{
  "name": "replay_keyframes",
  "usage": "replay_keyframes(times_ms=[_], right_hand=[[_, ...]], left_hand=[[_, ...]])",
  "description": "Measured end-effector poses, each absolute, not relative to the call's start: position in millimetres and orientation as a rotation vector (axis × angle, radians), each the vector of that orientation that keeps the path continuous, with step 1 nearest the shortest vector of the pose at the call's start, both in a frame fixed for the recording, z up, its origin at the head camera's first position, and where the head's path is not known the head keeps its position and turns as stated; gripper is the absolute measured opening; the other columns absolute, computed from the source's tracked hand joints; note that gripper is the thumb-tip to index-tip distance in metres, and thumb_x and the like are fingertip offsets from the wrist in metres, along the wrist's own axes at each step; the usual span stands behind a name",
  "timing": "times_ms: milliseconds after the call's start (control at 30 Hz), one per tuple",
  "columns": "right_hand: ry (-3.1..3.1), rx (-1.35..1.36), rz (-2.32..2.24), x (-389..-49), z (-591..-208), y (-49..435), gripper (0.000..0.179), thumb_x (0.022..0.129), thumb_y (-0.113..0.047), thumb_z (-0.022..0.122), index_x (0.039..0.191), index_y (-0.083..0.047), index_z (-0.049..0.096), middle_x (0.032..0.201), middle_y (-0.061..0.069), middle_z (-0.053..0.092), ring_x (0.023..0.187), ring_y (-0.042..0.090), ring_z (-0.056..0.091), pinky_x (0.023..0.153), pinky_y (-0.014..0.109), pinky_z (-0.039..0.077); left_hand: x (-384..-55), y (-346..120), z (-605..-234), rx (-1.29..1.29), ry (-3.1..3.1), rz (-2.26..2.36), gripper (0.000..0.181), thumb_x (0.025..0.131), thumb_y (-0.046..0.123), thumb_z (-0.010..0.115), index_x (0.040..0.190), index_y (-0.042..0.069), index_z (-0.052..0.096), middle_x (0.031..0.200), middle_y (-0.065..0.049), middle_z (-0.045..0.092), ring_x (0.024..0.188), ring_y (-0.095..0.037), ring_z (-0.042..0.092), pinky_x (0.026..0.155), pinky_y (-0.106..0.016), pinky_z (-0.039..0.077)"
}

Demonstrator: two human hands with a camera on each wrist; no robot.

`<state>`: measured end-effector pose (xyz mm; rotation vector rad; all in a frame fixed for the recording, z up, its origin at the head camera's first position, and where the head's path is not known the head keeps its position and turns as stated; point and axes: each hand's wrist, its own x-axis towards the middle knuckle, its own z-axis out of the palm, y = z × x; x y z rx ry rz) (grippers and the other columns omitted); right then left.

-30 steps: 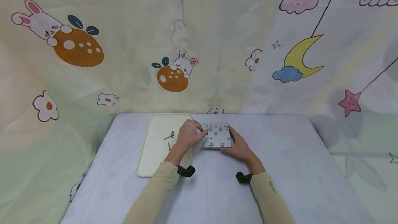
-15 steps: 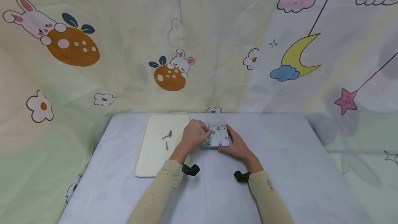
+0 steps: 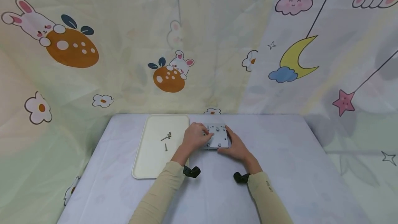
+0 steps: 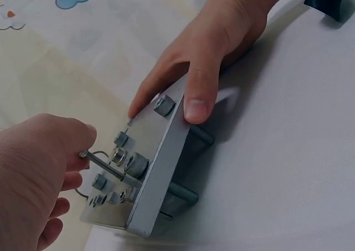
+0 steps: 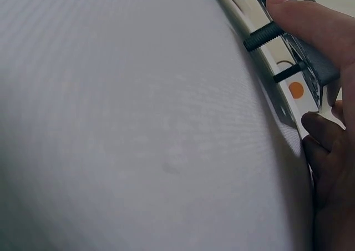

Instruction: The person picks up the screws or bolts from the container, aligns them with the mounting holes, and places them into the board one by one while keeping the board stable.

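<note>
My left hand point(image 3: 194, 137) reaches over the left part of a square grey metal plate point(image 3: 221, 138). Its thumb and index finger pinch the head of a slim screw point(image 4: 102, 165), whose other end meets the plate's face. Bolts of several sizes, such as a thick socket-head bolt point(image 4: 136, 165), stand in the plate. Their threaded ends point(image 5: 263, 37) stick out underneath. With my right hand point(image 3: 237, 147) I grip the plate's right side, thumb along the near edge and fingers at the far side. The left hand covers part of the plate in the head view.
A cream tray point(image 3: 146, 161) lies left of the plate, partly behind the left forearm. Loose screws point(image 3: 166, 147) lie in it. White cloth point(image 3: 214, 189) covers the table, and a printed curtain point(image 3: 130, 44) hangs behind it.
My left hand has moved right, from the plate's left edge to farther over its face, and has stayed about there in the last half second. The right hand keeps its grip.
</note>
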<state>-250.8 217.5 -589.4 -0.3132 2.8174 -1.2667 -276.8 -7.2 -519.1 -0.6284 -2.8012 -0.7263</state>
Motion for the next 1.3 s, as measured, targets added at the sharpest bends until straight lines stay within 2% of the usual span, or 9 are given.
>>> replay_keyframes(times_ms=[200, 467, 600, 767, 933, 1167, 1300], right_hand=[[2.813, -0.34, -1.275, -253.1, -588.8, 210.9, 0.122, 0.065, -0.06, 0.082, 0.157, -0.017, 0.013, 0.157, 0.008, 0.027, 0.141, 0.03, 0.027, 0.111, 0.051, 0.023], [2.818, -0.371, -1.281, -256.6, -588.9, 204.5, 0.125, 0.064, -0.061, 0.082, 0.157, -0.015, 0.013, 0.157, 0.008, 0.026, 0.142, 0.029, 0.024, 0.112, 0.049, 0.02], [2.822, -0.404, -1.28, -255.5, -591.3, 205.9, 0.125, 0.065, -0.059, 0.083, 0.157, -0.013, 0.012, 0.157, 0.01, 0.026, 0.142, 0.031, 0.023, 0.112, 0.049, 0.02], [2.819, -0.364, -1.266, -249.3, -594.3, 211.7, 0.125, 0.064, -0.06, 0.083, 0.156, -0.012, 0.013, 0.155, 0.014, 0.028, 0.141, 0.035, 0.025, 0.111, 0.053, 0.021], [2.853, -0.358, -1.237, -248.1, -595.4, 217.1, 0.125, 0.064, -0.063, 0.081, 0.157, -0.014, 0.013, 0.154, 0.014, 0.031, 0.139, 0.035, 0.029, 0.11, 0.053, 0.024], [2.839, -0.367, -1.253, -247.8, -593.2, 219.3, 0.125, 0.065, -0.061, 0.082, 0.157, -0.014, 0.012, 0.155, 0.014, 0.029, 0.14, 0.036, 0.027, 0.111, 0.053, 0.022], [2.844, -0.373, -1.249, -247.9, -593.0, 217.5, 0.124, 0.066, -0.061, 0.081, 0.157, -0.014, 0.012, 0.155, 0.014, 0.028, 0.14, 0.036, 0.027, 0.111, 0.053, 0.021]], left_hand=[[-276.9, -17.7, -519.6, -0.597, -2.826, -0.716, 0.031, 0.084, 0.049, 0.069, 0.077, 0.02, 0.079, 0.092, 0.004, 0.07, 0.085, -0.014, 0.059, 0.069, -0.03, 0.051], [-270.3, -60.5, -519.5, -0.484, -2.776, -0.764, 0.022, 0.086, 0.039, 0.068, 0.078, 0.021, 0.078, 0.092, 0.006, 0.07, 0.092, -0.018, 0.061, 0.074, -0.035, 0.051], [-260.9, -90.6, -522.7, -0.438, -2.755, -0.731, 0.019, 0.085, 0.035, 0.071, 0.077, 0.019, 0.077, 0.094, 0.003, 0.071, 0.093, -0.023, 0.063, 0.07, -0.037, 0.053], [-242.2, -125.0, -533.2, -0.332, -2.799, -0.739, 0.015, 0.083, 0.033, 0.072, 0.079, 0.02, 0.077, 0.102, 0.0, 0.07, 0.1, -0.025, 0.062, 0.072, -0.04, 0.054], [-227.1, -150.6, -537.3, -0.229, -2.815, -0.766, 0.012, 0.081, 0.03, 0.076, 0.081, 0.017, 0.076, 0.104, -0.003, 0.069, 0.1, -0.027, 0.062, 0.074, -0.042, 0.053], [-214.4, -170.4, -549.4, -0.116, -2.867, -0.742, 0.022, 0.078, 0.034, 0.078, 0.084, 0.014, 0.076, 0.097, -0.004, 0.069, 0.097, -0.027, 0.063, 0.084, -0.042, 0.05], [-208.9, -172.3, -557.1, -0.08, -2.844, -0.727, 0.029, 0.076, 0.04, 0.08, 0.084, 0.012, 0.077, 0.095, -0.003, 0.068, 0.094, -0.027, 0.063, 0.082, -0.042, 0.05]])
